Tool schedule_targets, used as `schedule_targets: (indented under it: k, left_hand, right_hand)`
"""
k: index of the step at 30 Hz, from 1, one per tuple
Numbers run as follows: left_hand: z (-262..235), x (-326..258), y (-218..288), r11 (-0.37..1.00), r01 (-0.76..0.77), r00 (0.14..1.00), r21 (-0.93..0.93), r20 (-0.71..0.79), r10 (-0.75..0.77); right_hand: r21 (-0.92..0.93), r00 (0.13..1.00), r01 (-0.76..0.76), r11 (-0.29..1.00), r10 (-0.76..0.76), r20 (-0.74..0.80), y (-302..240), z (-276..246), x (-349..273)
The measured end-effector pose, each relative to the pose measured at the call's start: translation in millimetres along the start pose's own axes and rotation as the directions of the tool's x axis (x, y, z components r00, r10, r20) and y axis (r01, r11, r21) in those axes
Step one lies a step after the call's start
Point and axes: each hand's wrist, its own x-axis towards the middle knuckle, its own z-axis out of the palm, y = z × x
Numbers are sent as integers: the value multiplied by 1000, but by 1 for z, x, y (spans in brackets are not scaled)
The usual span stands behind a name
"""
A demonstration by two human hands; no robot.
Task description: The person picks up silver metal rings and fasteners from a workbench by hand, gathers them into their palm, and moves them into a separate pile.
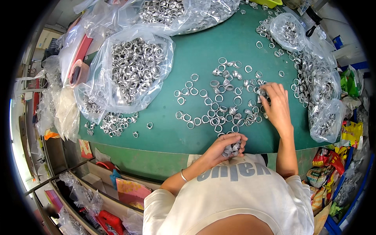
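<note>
Two hands among loose silver-coloured finger rings at a table's near edge

The left hand [219, 148] is curled around a small cluster of rings [232, 150], palm cupped and fingers bent, just at the edge of the green tabletop [164, 131]. The right hand [279, 107] arches over the right margin of the scattered rings [232, 111], thumb and fingertips bracketing metal; whether they pinch a ring cannot be told. Farther out, a clear plastic bag [167, 58] heaped with rings stands to the left, with a small pile [113, 124] in front of its mouth; more bagged rings [319, 78] line the right side.

Likely faults: should the left fingers loosen, rings could drop past the edge toward the floor. A wide rightward sweep of the right hand could mix the scatter with the right-hand stock. A nudge against the left bag might spill its heap.
</note>
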Motion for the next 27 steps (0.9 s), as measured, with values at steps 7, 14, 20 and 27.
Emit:
schedule_targets:
  k: [7,14,20,27]
  left_hand:
    - [2,-2,0,1000,-11,1000,2,9,11]
    - [3,1,-2,1000,8,999,26,33,-9]
    - [3,-8,2,1000,-11,1000,11,-27,11]
    - [3,-3,2,998,-10,1000,59,19,9]
  right_hand:
    - [215,998,7,976,5,-55,8,7,5]
    - [36,992,116,993,-114,-45,-5,33,27]
    - [274,937,168,947,-239,253,-2,9,20]
    - [179,959,269,946,-281,45,-18,50,53]
